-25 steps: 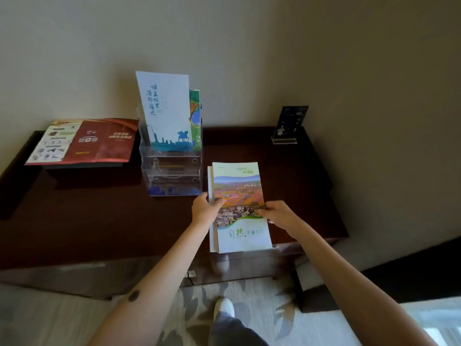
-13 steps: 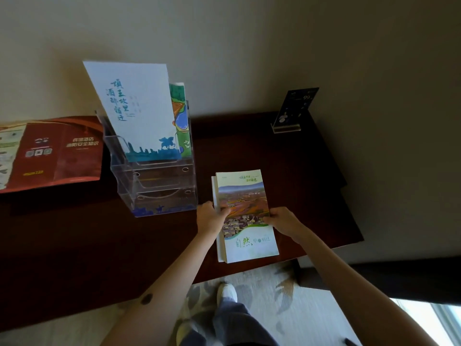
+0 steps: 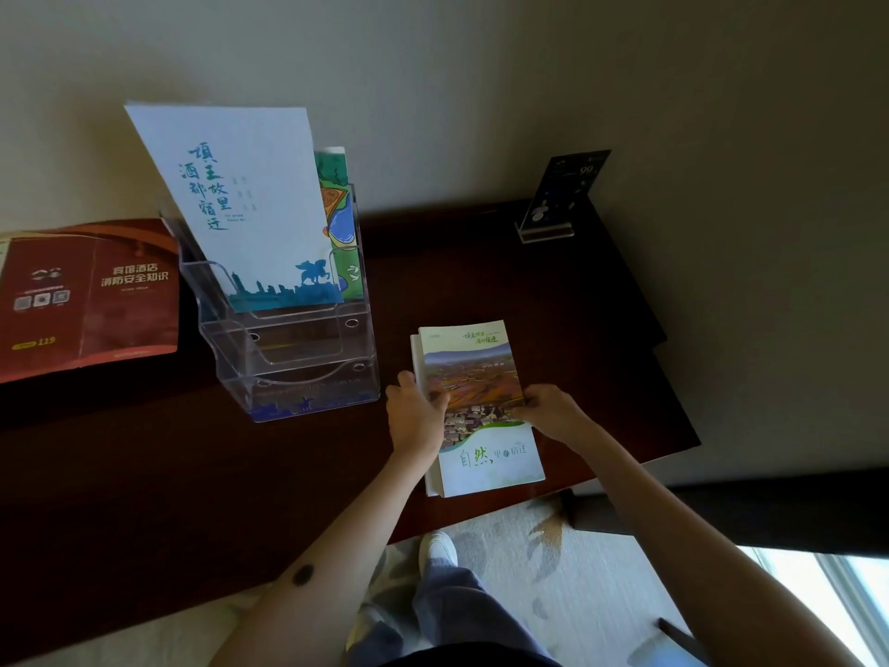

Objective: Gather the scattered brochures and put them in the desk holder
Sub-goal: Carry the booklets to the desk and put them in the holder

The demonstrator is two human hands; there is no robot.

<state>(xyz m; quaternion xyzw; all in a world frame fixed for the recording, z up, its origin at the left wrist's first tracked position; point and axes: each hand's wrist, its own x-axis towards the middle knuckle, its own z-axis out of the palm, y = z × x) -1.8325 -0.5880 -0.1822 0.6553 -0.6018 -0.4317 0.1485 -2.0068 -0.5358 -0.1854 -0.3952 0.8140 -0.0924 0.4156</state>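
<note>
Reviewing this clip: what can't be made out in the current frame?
All head view.
The red leaflet: cut off by the left edge.
The green brochure: mostly hidden behind the white brochure in the holder.
The brochure stack: count hidden under its top cover.
The dark sign card: print too small.

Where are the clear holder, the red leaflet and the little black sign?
clear holder (image 3: 308,385): head view, on its front wall.
red leaflet (image 3: 96,305): head view, middle of its cover.
black sign (image 3: 567,190): head view, on its dark card face.

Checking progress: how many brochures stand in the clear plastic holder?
2, both toward the back: a tall white-and-blue brochure in front, a green illustrated brochure behind it. Others may be hidden.
</note>
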